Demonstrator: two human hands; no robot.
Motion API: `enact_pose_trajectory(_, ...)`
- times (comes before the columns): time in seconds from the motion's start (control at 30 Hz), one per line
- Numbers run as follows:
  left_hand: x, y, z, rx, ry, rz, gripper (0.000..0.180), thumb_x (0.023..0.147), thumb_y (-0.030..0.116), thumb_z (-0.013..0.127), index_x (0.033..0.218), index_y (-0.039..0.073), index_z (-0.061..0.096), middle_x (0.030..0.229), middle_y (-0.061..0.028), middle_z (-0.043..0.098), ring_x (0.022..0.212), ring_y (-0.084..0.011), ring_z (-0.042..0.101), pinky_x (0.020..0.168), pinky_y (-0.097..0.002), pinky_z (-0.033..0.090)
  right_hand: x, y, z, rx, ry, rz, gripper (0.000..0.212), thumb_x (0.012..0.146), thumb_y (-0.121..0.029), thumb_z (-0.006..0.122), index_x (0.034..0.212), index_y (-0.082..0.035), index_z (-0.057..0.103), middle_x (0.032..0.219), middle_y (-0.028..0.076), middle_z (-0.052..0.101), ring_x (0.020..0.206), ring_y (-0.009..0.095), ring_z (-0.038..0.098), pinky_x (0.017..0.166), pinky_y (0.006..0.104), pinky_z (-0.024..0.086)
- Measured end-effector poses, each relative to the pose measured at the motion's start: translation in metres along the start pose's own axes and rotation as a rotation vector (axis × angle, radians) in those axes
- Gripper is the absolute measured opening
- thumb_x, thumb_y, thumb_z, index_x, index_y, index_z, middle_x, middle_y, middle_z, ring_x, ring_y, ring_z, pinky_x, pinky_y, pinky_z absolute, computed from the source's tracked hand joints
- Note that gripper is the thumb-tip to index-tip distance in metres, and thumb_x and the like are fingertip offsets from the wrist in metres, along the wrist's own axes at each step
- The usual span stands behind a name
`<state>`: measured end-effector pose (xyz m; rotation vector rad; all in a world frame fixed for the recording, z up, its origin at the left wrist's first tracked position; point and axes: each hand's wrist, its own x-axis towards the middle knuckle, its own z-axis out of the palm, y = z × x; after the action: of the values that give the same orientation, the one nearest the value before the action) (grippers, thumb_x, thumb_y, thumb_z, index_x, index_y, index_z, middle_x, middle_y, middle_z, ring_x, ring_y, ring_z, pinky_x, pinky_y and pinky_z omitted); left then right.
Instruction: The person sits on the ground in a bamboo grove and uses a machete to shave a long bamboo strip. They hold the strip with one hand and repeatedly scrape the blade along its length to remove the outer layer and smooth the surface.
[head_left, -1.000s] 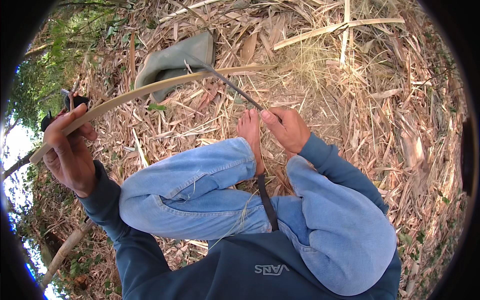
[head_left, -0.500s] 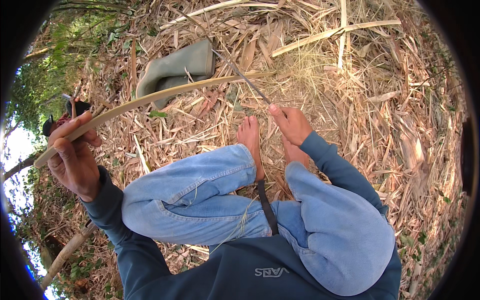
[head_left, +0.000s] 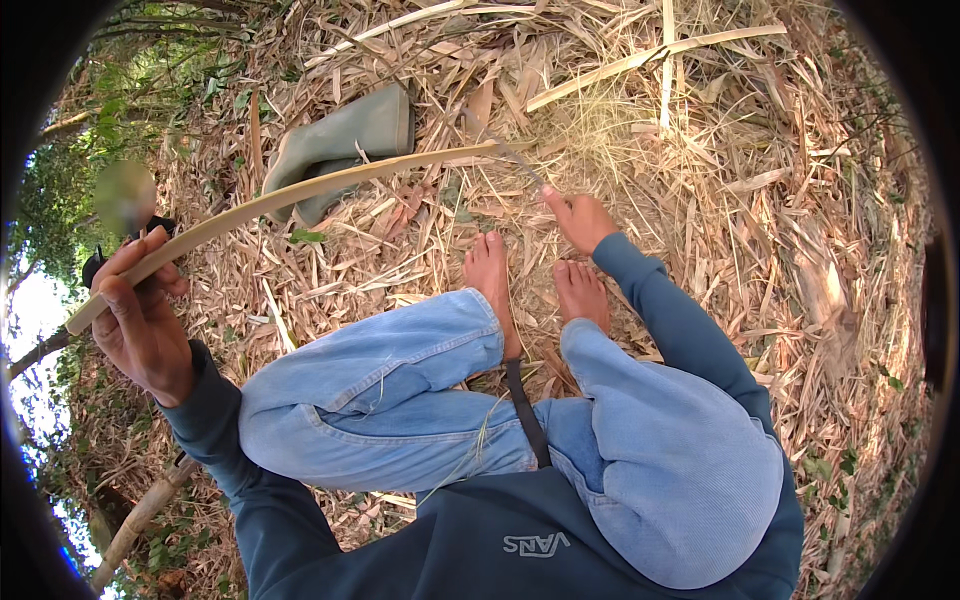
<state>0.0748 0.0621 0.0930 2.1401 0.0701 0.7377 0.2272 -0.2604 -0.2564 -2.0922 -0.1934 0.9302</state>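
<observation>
A long, pale bamboo strip [head_left: 330, 184] arcs from the left across to the middle of the view. My left hand [head_left: 146, 325] grips its near end between thumb and fingers. In my right hand [head_left: 580, 220] is a thin knife [head_left: 520, 163], its handle hidden in the closed fingers. The narrow dark blade, a little blurred, crosses the strip's far end; whether they touch, I cannot tell. My bare feet rest on the ground below the strip.
A pair of green rubber boots [head_left: 345, 135] lies behind the strip. More split bamboo strips [head_left: 650, 62] lie at the far right, over dry leaves and shavings. A person [head_left: 135, 215] is partly visible at far left, near a thick pole [head_left: 140, 520] lower down.
My right hand has moved away from me with the knife, bringing more of my right foot into view. The strip stays in my left hand, nearly still.
</observation>
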Motion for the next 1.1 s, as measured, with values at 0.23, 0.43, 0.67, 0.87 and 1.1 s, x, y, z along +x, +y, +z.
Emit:
enact_pose_trajectory(0.23, 0.003, 0.004, 0.002, 0.023, 0.032, -0.035, 0.042, 0.101, 0.03, 0.042, 0.109, -0.008, 0.058, 0.101, -0.0256, 0.065, 0.071, -0.0163, 0.061, 0.062, -0.0253, 0.051, 0.026, 0.049, -0.022, -0.134, -0.039, 0.135, 0.085, 0.088, -0.072, 0.034, 0.058, 0.005, 0.058, 0.052, 0.018, 0.056, 0.046, 0.025, 0.06, 0.05, 0.0402, 0.048)
enact_pose_trajectory(0.43, 0.005, 0.005, 0.008, 0.03, 0.122, -0.084, 0.043, 0.101, 0.03, 0.043, 0.11, -0.009, 0.058, 0.102, -0.0253, 0.065, 0.072, -0.0154, 0.062, 0.062, -0.0248, 0.051, 0.022, 0.064, -0.026, -0.116, -0.02, 0.216, 0.088, 0.086, -0.074, 0.034, 0.066, 0.007, 0.061, 0.051, 0.016, 0.056, 0.043, 0.024, 0.059, 0.051, 0.0392, 0.051)
enact_pose_trajectory(0.67, 0.009, 0.003, -0.01, 0.087, 0.21, -0.102, 0.045, 0.1, 0.029, 0.046, 0.116, -0.013, 0.054, 0.104, -0.0254, 0.064, 0.074, -0.0152, 0.062, 0.073, -0.0262, 0.051, 0.019, 0.066, -0.022, -0.437, 0.186, 0.071, 0.086, 0.086, -0.073, 0.036, 0.079, 0.008, 0.064, 0.074, 0.029, 0.064, 0.073, 0.038, 0.067, 0.069, 0.0459, 0.051)
enact_pose_trajectory(0.87, 0.008, 0.0, -0.008, 0.129, 0.179, -0.103, 0.046, 0.101, 0.027, 0.043, 0.119, -0.015, 0.051, 0.106, -0.0281, 0.063, 0.075, -0.0161, 0.064, 0.072, -0.0251, 0.054, -0.004, 0.048, -0.018, -0.52, 0.289, -0.04, 0.051, 0.087, -0.047, 0.056, 0.103, 0.002, 0.062, 0.105, 0.025, 0.061, 0.1, 0.04, 0.057, 0.087, 0.0473, 0.045)
enact_pose_trajectory(1.1, 0.013, -0.001, 0.002, 0.163, 0.207, -0.08, 0.049, 0.102, 0.03, 0.039, 0.12, -0.013, 0.052, 0.106, -0.0276, 0.064, 0.074, -0.0143, 0.06, 0.062, -0.0229, 0.048, -0.032, 0.004, 0.062, -0.365, 0.152, -0.775, 0.03, 0.089, -0.026, 0.056, 0.102, 0.0, 0.063, 0.104, 0.017, 0.057, 0.102, 0.032, 0.051, 0.094, 0.0405, 0.04)
